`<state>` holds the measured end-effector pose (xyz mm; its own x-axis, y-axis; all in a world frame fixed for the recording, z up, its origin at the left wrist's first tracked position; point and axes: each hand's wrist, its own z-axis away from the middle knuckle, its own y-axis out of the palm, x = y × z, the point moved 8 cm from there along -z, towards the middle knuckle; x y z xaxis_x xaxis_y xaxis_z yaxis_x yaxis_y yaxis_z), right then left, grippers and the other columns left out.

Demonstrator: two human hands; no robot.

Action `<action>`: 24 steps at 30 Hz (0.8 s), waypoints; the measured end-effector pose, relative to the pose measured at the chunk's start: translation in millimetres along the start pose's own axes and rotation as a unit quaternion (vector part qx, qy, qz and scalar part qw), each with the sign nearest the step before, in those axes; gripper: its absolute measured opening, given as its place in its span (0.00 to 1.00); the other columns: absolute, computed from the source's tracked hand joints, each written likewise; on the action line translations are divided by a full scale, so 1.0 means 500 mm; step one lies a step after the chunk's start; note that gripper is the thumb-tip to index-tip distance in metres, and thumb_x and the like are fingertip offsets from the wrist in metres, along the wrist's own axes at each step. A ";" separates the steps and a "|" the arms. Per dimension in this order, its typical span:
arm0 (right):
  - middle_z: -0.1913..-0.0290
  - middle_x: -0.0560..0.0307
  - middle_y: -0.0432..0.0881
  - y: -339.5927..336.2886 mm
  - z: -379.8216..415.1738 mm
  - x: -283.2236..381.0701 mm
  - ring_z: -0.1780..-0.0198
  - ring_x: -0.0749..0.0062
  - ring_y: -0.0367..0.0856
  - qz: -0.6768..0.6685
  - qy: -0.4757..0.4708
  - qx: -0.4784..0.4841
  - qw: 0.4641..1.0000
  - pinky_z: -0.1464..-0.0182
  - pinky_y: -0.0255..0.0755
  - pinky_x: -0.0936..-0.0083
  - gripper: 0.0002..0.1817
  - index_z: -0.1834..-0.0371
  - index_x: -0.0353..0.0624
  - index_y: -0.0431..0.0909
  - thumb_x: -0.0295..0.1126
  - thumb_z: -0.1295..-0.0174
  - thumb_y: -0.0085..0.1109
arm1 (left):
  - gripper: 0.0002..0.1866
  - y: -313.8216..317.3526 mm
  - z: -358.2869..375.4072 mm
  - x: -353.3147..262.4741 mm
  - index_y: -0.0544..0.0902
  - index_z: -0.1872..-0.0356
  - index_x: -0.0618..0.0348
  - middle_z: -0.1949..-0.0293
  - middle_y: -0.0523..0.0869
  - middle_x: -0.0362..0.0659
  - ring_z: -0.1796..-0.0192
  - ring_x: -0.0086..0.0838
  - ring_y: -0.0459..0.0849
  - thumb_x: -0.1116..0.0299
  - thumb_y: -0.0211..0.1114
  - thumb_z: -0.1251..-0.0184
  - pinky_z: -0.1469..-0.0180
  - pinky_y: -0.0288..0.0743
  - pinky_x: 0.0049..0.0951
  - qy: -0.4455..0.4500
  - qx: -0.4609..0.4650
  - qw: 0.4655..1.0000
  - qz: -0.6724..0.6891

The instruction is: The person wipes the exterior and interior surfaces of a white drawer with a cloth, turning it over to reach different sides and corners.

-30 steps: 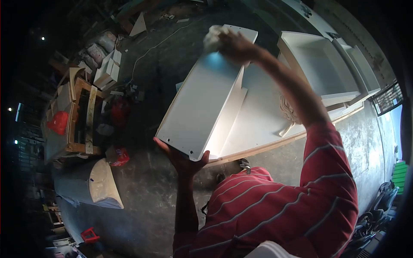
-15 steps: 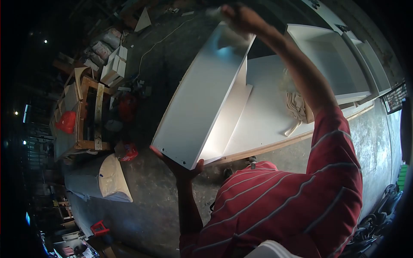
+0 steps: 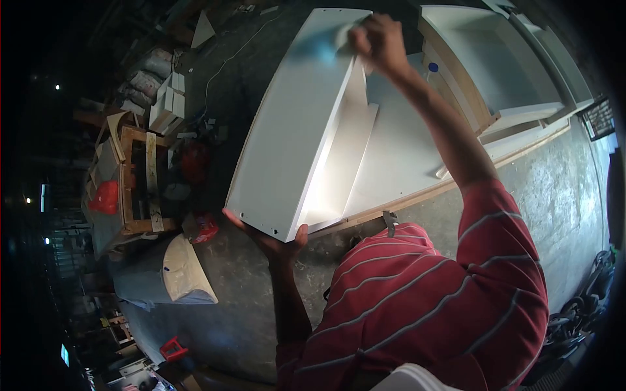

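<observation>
In the head view, we see a white box [image 3: 280, 130] running from the top middle of the frame to its centre, over a white board [image 3: 401, 153]. Our left hand [image 3: 282, 250] is spread around its near end, thumb and fingers apart. Our right hand [image 3: 386, 43] grips a blurred pale wad [image 3: 343, 40] at the far end. Pushing hard there could make the box skid or tip, since only one hand steadies it. Our right forearm could knock the blue-capped bottle [image 3: 433, 68] nearby. We can read no brands, labels or writing.
</observation>
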<state>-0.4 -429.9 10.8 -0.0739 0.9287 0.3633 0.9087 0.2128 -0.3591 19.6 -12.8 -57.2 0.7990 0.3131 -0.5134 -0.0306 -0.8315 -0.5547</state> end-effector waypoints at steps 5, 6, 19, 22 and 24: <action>0.67 0.53 0.73 -0.030 0.102 0.111 0.62 0.57 0.71 0.051 -0.022 -0.043 0.998 0.58 0.63 0.64 0.14 0.73 0.42 0.79 0.41 0.44 0.69 | 0.69 0.006 -0.009 -0.007 0.36 0.23 0.65 0.25 0.44 0.64 0.24 0.55 0.54 0.41 0.72 0.58 0.27 0.53 0.54 -0.006 0.004 1.000 0.019; 0.64 0.54 0.74 -0.026 0.126 0.156 0.60 0.59 0.72 0.013 -0.024 -0.006 1.000 0.59 0.63 0.65 0.14 0.73 0.44 0.81 0.42 0.45 0.70 | 0.69 0.005 -0.008 -0.002 0.37 0.24 0.66 0.26 0.46 0.63 0.25 0.54 0.55 0.41 0.72 0.58 0.28 0.54 0.54 -0.014 -0.008 0.999 0.047; 0.56 0.50 0.77 -0.017 0.145 0.209 0.57 0.53 0.75 -0.042 -0.021 -0.054 0.997 0.56 0.66 0.60 0.14 0.57 0.45 0.83 0.40 0.41 0.66 | 0.68 -0.004 -0.019 -0.011 0.39 0.25 0.67 0.30 0.54 0.61 0.29 0.51 0.59 0.38 0.72 0.57 0.30 0.56 0.53 0.017 -0.014 0.999 0.030; 0.57 0.53 0.77 -0.005 0.232 0.373 0.57 0.57 0.74 -0.136 -0.072 0.022 0.988 0.54 0.64 0.62 0.18 0.54 0.50 0.84 0.43 0.45 0.68 | 0.68 0.000 -0.021 -0.008 0.39 0.25 0.68 0.31 0.55 0.61 0.29 0.51 0.60 0.39 0.72 0.57 0.30 0.56 0.52 -0.024 -0.016 0.995 0.099; 0.58 0.55 0.76 -0.014 0.244 0.419 0.57 0.58 0.74 -0.151 -0.103 0.031 0.983 0.55 0.63 0.63 0.17 0.54 0.51 0.84 0.45 0.44 0.67 | 0.68 -0.001 -0.023 -0.011 0.39 0.25 0.68 0.31 0.55 0.61 0.29 0.50 0.60 0.40 0.73 0.57 0.30 0.56 0.51 -0.023 -0.014 0.996 0.089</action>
<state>-72.3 -199.8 -15.7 -0.4246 0.8604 0.2818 0.8059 0.5010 -0.3155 22.3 -19.4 -46.4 0.7544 0.1796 -0.6314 -0.1514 -0.8883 -0.4336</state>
